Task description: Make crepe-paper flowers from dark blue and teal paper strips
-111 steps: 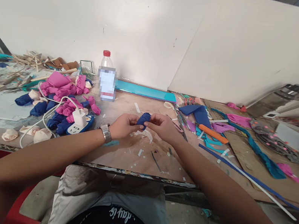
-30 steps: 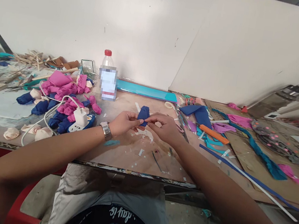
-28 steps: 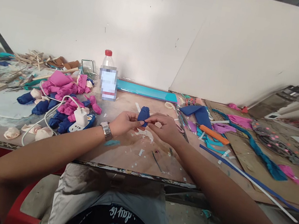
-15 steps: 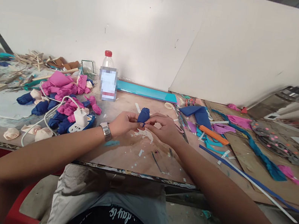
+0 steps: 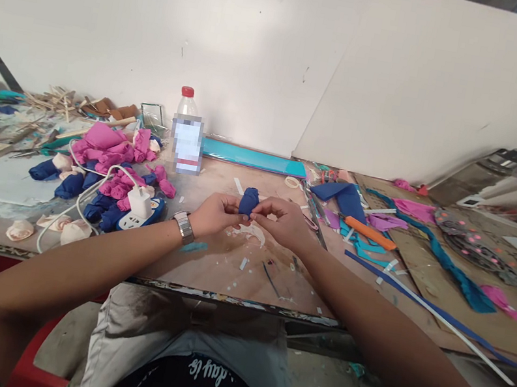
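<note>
A dark blue crepe paper rose point(image 5: 250, 201) is held above the middle of the table, between my two hands. My left hand point(image 5: 218, 214), with a metal watch on its wrist, is closed on the flower's left side. The fingers of my right hand point(image 5: 282, 221) pinch its lower right side near the base. Under my hands, paper scraps and whitish marks lie on the brown tabletop point(image 5: 210, 271). More rolled flowers in pink point(image 5: 108, 145), blue point(image 5: 70, 184) and cream point(image 5: 20, 230) are piled to the left.
A white cable with a plug point(image 5: 139, 202) crosses the flower pile. Behind it stands a bottle with a red cap point(image 5: 187, 92), a phone-like lit screen in front. On the right lie an orange cutter point(image 5: 369, 233), blue paper point(image 5: 343, 198), strips, and cardboard point(image 5: 443, 277). A white wall stands behind.
My right hand's fingers have shifted slightly and sit a little apart from the top of the blue rose, pinching its base. The left hand has barely moved.
</note>
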The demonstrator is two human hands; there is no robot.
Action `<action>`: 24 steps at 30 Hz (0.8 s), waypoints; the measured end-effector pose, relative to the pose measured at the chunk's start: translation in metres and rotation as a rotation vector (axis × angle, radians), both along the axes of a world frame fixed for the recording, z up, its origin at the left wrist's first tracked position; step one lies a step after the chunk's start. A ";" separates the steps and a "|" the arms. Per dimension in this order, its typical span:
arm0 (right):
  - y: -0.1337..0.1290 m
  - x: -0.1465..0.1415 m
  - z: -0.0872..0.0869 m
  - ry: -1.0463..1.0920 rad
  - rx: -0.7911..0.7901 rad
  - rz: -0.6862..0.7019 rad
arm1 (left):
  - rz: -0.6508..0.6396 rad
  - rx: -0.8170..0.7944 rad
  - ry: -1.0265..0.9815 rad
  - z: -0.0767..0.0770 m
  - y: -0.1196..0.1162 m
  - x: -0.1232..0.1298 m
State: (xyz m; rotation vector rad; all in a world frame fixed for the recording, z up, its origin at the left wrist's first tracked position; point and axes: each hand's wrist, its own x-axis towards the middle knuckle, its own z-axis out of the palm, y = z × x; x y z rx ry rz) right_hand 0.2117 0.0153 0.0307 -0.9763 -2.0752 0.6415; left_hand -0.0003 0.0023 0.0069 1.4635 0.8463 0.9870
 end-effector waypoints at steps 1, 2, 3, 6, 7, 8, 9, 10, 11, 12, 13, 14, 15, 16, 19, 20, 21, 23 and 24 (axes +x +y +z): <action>0.000 0.000 0.000 -0.001 -0.009 -0.004 | -0.001 0.000 0.006 0.000 0.000 0.000; 0.000 0.000 0.000 0.000 -0.018 -0.006 | -0.003 -0.003 0.010 0.000 -0.001 0.000; 0.000 0.000 0.000 0.003 -0.028 -0.007 | -0.005 -0.006 0.010 0.000 -0.001 0.000; -0.001 -0.001 -0.001 0.033 -0.062 -0.006 | -0.015 0.003 0.010 -0.001 -0.002 0.001; -0.001 -0.001 -0.001 0.051 -0.079 -0.003 | -0.021 0.014 0.012 -0.001 -0.002 0.001; -0.001 -0.002 -0.002 0.074 -0.099 0.002 | -0.026 0.027 0.015 -0.002 -0.002 0.001; 0.000 -0.002 -0.002 0.099 -0.122 0.008 | -0.029 0.037 0.019 -0.002 -0.002 0.001; 0.000 -0.002 -0.003 0.123 -0.143 0.014 | -0.030 0.043 0.024 -0.003 -0.001 0.001; 0.001 -0.003 -0.004 0.144 -0.162 0.022 | -0.027 0.045 0.029 -0.003 -0.001 0.001; 0.001 -0.003 -0.005 0.162 -0.176 0.030 | -0.021 0.044 0.034 -0.003 -0.001 0.001; 0.002 -0.003 -0.006 0.178 -0.185 0.034 | -0.016 0.041 0.040 -0.004 0.000 0.001; 0.002 -0.003 -0.007 0.188 -0.191 0.037 | -0.010 0.039 0.045 -0.004 0.000 0.001; 0.003 -0.003 -0.008 0.197 -0.198 0.036 | -0.008 0.039 0.048 -0.003 0.000 0.001; 0.003 -0.003 -0.008 0.209 -0.207 0.036 | -0.007 0.041 0.050 -0.003 0.000 0.001; 0.005 -0.003 -0.010 0.277 -0.280 0.060 | -0.001 0.048 0.045 -0.002 0.000 0.001; 0.005 -0.004 -0.011 0.304 -0.317 0.075 | 0.002 0.055 0.047 -0.002 0.000 0.001; 0.005 -0.005 -0.011 0.323 -0.353 0.087 | 0.005 0.066 0.057 -0.001 0.000 0.001; 0.006 -0.006 -0.011 0.314 -0.414 0.112 | 0.010 0.092 0.090 -0.001 -0.001 0.000; 0.006 -0.006 -0.010 0.296 -0.439 0.125 | 0.012 0.102 0.106 -0.001 -0.001 -0.001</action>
